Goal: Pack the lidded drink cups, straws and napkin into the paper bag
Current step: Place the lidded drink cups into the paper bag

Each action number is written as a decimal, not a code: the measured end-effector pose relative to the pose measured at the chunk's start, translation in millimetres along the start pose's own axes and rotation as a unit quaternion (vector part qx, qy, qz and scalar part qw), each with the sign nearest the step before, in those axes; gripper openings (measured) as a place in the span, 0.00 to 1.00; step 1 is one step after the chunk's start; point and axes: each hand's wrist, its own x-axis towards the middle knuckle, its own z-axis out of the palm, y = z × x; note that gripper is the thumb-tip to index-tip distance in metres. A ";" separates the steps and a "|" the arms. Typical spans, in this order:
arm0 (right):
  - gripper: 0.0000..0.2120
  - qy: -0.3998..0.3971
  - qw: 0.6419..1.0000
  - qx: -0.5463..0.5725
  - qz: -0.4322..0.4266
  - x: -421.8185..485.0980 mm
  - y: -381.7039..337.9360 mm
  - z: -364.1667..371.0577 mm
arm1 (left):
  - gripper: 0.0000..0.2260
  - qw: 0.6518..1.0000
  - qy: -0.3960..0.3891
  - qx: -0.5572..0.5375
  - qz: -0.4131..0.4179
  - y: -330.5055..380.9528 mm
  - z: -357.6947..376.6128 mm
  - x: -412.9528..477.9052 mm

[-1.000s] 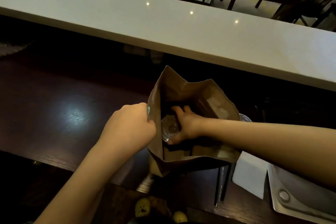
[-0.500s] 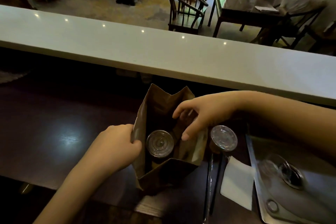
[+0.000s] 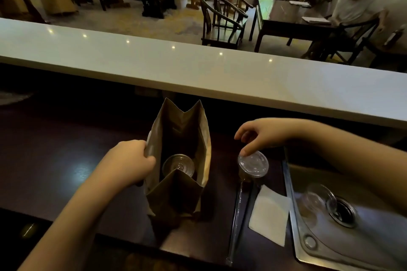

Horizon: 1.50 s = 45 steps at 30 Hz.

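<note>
My right hand (image 3: pixel 262 136) has come out of the paper bag (image 3: pixel 178 160) and now sits over the second cup (image 3: pixel 253 166) on the counter (image 3: pixel 55 149), fingers spread and curled above its clear lid, the thumb tip touching the lid's near-left edge; that grip is open, not yet closed on anything. A moment ago the same hand was down inside the bag, settling the first cup (image 3: pixel 178 164), which now stands upright at the bottom, to the left of my reaching grip. My left hand (image 3: pixel 132 165) still pinches the bag's left wall, grip clamped on the paper, holding the mouth wide. So one cup is packed and I judge the second is next. The straws (image 3: pixel 239 215) and the napkin (image 3: pixel 269 213) lie just below my right hand, nearer me, untouched. There looks to be room behind the first cup.
</note>
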 end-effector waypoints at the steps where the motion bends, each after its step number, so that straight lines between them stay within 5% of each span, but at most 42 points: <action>1: 0.29 0.008 0.999 -0.029 0.012 8.3 11.2 9.9 | 0.10 1.000 0.003 0.004 -0.003 1.4 0.5 -0.8; 9: 0.50 0.072 0.981 -0.151 0.096 61.4 81.5 77.2 | 0.06 1.000 0.010 0.016 -0.010 7.8 2.7 -9.3; 23: 0.48 0.111 0.982 -0.133 0.072 70.1 95.7 95.1 | 0.34 0.980 0.153 -0.078 0.097 23.0 18.3 -37.3; 28: 0.46 0.101 0.987 -0.123 0.028 53.6 73.0 80.4 | 0.20 0.951 0.202 -0.051 0.229 16.4 26.1 -41.8; 32: 0.45 0.129 0.983 -0.130 -0.025 26.5 34.9 47.0 | 0.23 0.941 0.139 -0.001 0.309 3.8 23.5 -44.3; 39: 0.43 0.186 0.967 -0.083 -0.154 -46.3 -50.3 -23.0 | 0.13 0.928 0.118 0.101 0.340 -2.9 16.8 -50.7; 45: 0.42 0.100 0.967 -0.092 -0.217 -42.1 -111.5 -22.8 | 0.11 0.919 0.071 0.089 0.377 -8.8 22.0 -59.2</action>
